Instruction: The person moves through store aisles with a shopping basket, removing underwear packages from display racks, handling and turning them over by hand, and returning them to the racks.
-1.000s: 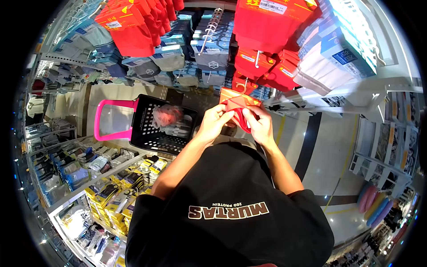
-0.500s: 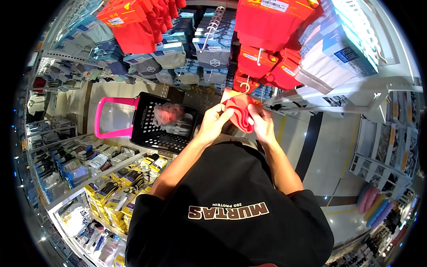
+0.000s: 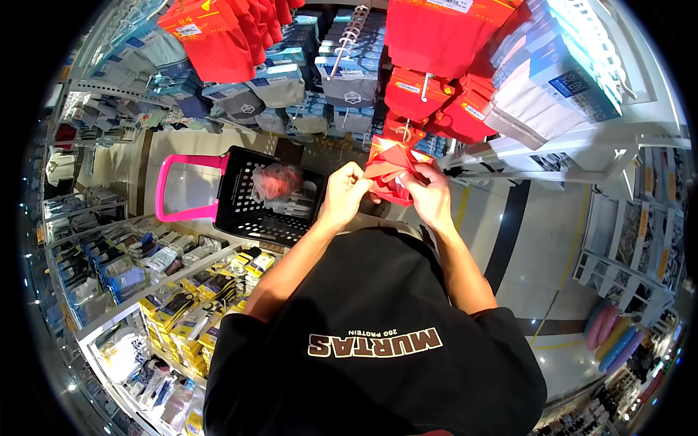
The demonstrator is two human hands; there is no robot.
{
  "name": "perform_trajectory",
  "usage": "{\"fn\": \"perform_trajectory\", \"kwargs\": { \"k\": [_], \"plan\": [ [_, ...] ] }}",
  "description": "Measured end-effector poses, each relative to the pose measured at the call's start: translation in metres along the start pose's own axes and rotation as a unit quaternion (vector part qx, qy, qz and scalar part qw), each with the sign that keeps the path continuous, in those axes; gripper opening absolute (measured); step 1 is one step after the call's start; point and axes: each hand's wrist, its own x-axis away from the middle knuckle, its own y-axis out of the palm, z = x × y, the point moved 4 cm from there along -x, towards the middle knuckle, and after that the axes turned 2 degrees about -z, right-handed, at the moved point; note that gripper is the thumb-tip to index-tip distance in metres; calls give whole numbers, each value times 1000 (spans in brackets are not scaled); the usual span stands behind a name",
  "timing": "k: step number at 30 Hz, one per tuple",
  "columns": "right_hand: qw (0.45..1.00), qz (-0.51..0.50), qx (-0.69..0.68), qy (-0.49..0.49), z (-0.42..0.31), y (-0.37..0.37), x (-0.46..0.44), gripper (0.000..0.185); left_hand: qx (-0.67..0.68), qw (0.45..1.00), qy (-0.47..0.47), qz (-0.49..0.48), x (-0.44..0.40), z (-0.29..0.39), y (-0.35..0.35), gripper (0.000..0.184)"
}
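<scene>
A red folded cloth garment (image 3: 389, 168) with an orange-red card hangs in front of me by a small plastic hook (image 3: 407, 134); whether it is socks or underwear I cannot tell. My left hand (image 3: 343, 195) pinches the cloth's left edge between thumb and fingers. On the other side, my right hand (image 3: 430, 195) is closed on the folds, its thumb pressed into the cloth. Several more red packs (image 3: 418, 94) hang just above and behind, with a metal display hook (image 3: 427, 86) among them.
A black shopping basket (image 3: 240, 182) with a pink handle (image 3: 161, 189) stands to the left, holding plastic-wrapped items. Grey-blue packs (image 3: 349, 80) hang ahead. Yellow packs (image 3: 178, 312) fill a low shelf at left. White racks (image 3: 625, 247) and swim rings (image 3: 614, 338) are at right.
The red cloth has been spread wider and its folds pulled apart. My right hand has turned inward over it, and my left hand has shifted slightly left.
</scene>
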Motion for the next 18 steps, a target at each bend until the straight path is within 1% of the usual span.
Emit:
{"fn": "perform_trajectory", "kwargs": {
  "k": [4,7,8,10,11,12,13,14,15,17,18],
  "plan": [
    [1000,5,-10,-14,-1,1,1,31,-23,999,23,8,1,-3,-4,8],
    [999,25,5,-38,-2,1,4,25,-82,996,36,23,-1,-14,-16,5],
    [998,25,1,-53,-4,2,6,26,-78,996,35,25,-1,-18,-18,1],
    [996,28,-6,-85,-16,4,10,30,-69,997,32,27,-1,-14,-15,11],
    [996,17,-11,-89,-25,3,13,31,33,999,-9,42,0,-15,-15,17],
    [995,6,-16,-96,-35,2,17,32,134,988,-48,56,3,-2,-7,23],
    [994,-5,-20,-104,-42,1,18,34,233,966,-86,68,4,5,-2,29],
    [990,-13,-2,-138,-48,-2,17,34,205,973,-103,31,4,-3,-7,44],
    [991,-7,-52,-126,-56,-4,17,29,209,973,-91,36,0,-8,-12,38],
    [984,11,-75,-162,-70,-9,13,24,130,990,-22,47,-6,-14,-11,27],
    [980,42,-72,-182,-81,-10,13,20,86,995,-36,35,-7,-10,-10,18]
  ]
}}
